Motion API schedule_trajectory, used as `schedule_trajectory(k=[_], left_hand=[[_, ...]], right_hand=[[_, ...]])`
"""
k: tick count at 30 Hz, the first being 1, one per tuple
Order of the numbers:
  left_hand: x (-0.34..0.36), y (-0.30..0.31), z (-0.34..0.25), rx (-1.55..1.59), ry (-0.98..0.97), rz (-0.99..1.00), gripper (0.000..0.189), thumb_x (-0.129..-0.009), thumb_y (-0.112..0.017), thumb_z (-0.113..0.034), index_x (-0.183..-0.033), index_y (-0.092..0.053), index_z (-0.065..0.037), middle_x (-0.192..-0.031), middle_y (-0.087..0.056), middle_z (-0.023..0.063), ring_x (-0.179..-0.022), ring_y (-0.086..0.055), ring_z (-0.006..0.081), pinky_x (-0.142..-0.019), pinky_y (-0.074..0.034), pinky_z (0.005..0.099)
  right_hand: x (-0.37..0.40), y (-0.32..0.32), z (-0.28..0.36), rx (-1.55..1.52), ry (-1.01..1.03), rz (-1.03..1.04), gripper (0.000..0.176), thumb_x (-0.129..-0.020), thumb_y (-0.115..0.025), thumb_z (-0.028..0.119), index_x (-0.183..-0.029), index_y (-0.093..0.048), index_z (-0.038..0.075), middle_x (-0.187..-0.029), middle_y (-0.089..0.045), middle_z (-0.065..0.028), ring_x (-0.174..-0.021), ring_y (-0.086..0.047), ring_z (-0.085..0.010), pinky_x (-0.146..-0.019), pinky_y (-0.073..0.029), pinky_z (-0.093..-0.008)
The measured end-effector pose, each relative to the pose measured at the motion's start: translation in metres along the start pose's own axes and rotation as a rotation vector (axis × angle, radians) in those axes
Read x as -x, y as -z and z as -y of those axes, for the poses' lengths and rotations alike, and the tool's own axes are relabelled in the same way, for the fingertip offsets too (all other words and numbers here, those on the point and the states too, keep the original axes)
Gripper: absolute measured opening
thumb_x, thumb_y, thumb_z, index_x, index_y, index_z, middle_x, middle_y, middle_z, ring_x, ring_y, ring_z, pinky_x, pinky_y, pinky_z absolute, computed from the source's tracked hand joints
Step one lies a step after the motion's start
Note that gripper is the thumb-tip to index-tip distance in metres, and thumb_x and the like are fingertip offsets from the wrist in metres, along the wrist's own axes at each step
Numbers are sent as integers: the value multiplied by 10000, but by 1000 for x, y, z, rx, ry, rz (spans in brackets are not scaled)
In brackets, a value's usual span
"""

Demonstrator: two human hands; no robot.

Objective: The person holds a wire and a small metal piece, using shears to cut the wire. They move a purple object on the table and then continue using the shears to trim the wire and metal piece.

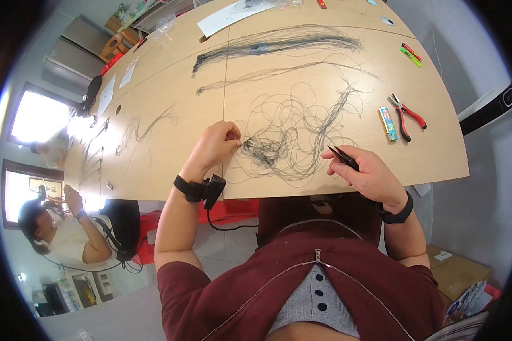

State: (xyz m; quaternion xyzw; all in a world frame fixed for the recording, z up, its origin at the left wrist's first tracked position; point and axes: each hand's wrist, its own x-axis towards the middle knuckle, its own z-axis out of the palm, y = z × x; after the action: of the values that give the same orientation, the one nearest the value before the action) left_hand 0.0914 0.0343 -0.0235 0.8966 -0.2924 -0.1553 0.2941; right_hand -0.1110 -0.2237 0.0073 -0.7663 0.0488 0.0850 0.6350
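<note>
A loose tangle of thin dark threads (264,153) lies on the table in front of me, with a dense knotted clump at its left side. My left hand (219,145) is closed in a pinch at the clump's left edge, its fingertips on the threads; the exact strand is too fine to make out. Black pointed tweezers (345,158) are held in my right hand (365,170), tips pointing up and left beside the tangle's right part. The tweezers' tips appear slightly apart, with nothing visible between them.
Two straighter thread bundles (279,48) lie farther back. Red-handled pliers (405,116) and a small blue-and-yellow box (388,124) sit at right, near red and green lighters (411,55). More threads (139,131) lie at left, where another person (68,233) sits.
</note>
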Motion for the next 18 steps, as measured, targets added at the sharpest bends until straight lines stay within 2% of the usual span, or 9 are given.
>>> schedule_trajectory(k=[2, 5, 8, 14, 17, 18], left_hand=[[0, 3, -3, -27, 7, 12, 139, -685, -641, -58, -795, -597, 14, -778, -589, 131, -733, -574, 229, -661, -462, 317], [0, 2, 1, -52, -15, -3, 126, -695, -660, -32, -796, -596, 7, -721, -589, 68, -668, -536, 136, -625, -446, 259], [0, 2, -1, -77, -2, -3, 118, -691, -661, -36, -783, -598, 6, -715, -590, 74, -667, -534, 136, -621, -444, 263], [3, 2, -1, -80, -19, -3, 109, -702, -643, -62, -771, -598, 9, -678, -584, 90, -643, -540, 146, -612, -446, 270], [6, 2, -7, -75, 13, -16, 108, -708, -635, -78, -767, -611, 9, -678, -592, 103, -646, -557, 166, -614, -452, 274], [7, 1, -5, -81, -5, -32, 109, -709, -633, -79, -771, -617, 9, -689, -595, 108, -653, -564, 172, -617, -454, 276]], right_hand=[[0, -1, 1, -2, 3, 3, 247, -859, -534, 133, -1070, -555, 6, -813, -608, -71, -761, -547, -114, -710, -424, -246], [-1, -2, -1, -6, 31, -5, 244, -860, -532, 136, -1064, -556, 4, -806, -609, -71, -758, -552, -116, -712, -425, -247], [-1, -1, 0, 18, 14, 3, 269, -857, -532, 129, -1095, -542, 5, -827, -605, -68, -771, -550, -116, -717, -427, -249], [-6, -3, -13, 103, 200, -64, 404, -858, -495, 87, -1247, -421, 6, -939, -579, -69, -783, -532, -105, -710, -424, -230], [-10, -3, -15, -111, 153, -53, 422, -857, -459, 54, -1270, -390, 2, -962, -576, -66, -689, -528, -95, -639, -435, -217], [-8, -2, -5, -131, 82, -16, 420, -857, -452, 50, -1271, -393, 8, -957, -578, -66, -654, -522, -94, -611, -436, -217]])
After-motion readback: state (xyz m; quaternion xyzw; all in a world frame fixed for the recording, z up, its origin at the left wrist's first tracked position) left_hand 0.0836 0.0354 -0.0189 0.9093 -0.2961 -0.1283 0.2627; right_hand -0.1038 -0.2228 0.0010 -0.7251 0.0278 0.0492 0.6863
